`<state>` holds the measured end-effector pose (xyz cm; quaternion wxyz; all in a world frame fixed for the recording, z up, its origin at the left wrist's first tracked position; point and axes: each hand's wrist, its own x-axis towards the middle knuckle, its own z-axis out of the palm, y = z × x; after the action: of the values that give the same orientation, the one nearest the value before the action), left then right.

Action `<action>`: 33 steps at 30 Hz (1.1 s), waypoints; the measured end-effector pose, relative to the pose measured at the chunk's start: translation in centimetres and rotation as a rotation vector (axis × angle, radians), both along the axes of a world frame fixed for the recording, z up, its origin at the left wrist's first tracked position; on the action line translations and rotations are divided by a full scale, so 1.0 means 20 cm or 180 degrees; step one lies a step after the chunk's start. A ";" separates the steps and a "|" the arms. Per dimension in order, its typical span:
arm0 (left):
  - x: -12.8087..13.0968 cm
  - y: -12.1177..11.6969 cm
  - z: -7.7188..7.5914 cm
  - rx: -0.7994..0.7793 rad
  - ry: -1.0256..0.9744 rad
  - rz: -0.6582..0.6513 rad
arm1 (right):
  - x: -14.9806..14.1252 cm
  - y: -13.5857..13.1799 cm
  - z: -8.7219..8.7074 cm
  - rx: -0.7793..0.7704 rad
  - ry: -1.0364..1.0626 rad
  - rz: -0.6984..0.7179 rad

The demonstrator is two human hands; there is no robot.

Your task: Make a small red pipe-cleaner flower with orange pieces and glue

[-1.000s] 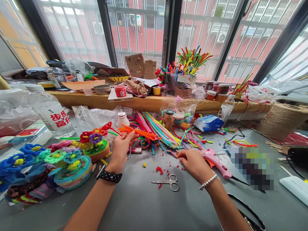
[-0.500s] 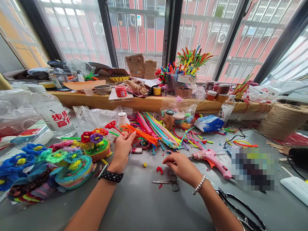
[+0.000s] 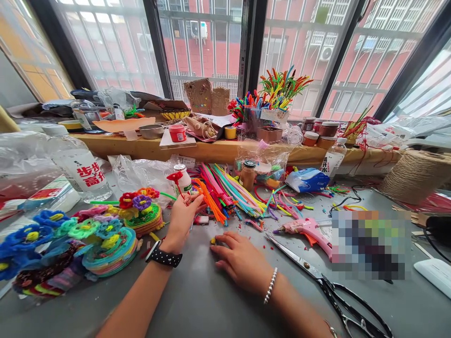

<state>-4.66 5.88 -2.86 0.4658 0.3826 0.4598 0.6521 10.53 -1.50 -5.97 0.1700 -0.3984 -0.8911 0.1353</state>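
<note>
My left hand (image 3: 183,218) is closed on the thin stem of a red pipe-cleaner flower (image 3: 175,176), held upright in front of a small white bottle (image 3: 183,180). Palm down near the table's middle, my right hand (image 3: 236,258) has its fingers stretched out and slightly apart. Its foremost fingertips touch or nearly touch a small yellow fuzzy piece (image 3: 213,241); whether they pinch it I cannot tell. Orange pipe cleaners (image 3: 213,206) lie just right of my left hand. Whatever lies beneath my right hand is hidden.
Large black-handled scissors (image 3: 319,277) and a pink glue gun (image 3: 310,230) lie to the right. Pipe-cleaner flowers on round bases (image 3: 109,253) stand at left beside a big clear bottle (image 3: 75,164). Loose pipe cleaners (image 3: 236,188) spread before the cluttered wooden ledge (image 3: 211,150).
My right hand has moved left and nearer, to the yellow piece, and now covers where the small scissors and red scraps lay. The red flower in my left hand has turned and shifted right.
</note>
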 end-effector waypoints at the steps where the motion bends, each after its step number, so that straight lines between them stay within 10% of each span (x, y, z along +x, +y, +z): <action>1: 0.00 0.00 0.00 -0.0003 -0.0006 0.0026 | 0.00 0.00 -0.01 0.0002 -0.0041 -0.0008; 19: 0.00 0.00 0.01 0.0022 0.0331 0.0461 | 0.14 0.06 0.09 -0.0404 -0.0468 -0.0955; 33: -0.01 -0.01 0.03 0.0119 0.1069 0.0645 | 0.00 0.01 -0.02 0.0337 -0.0060 -0.0083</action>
<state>-4.84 5.72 -2.21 0.3073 0.4464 0.5550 0.6310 10.54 -1.38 -6.37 0.1842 -0.4016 -0.8933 0.0821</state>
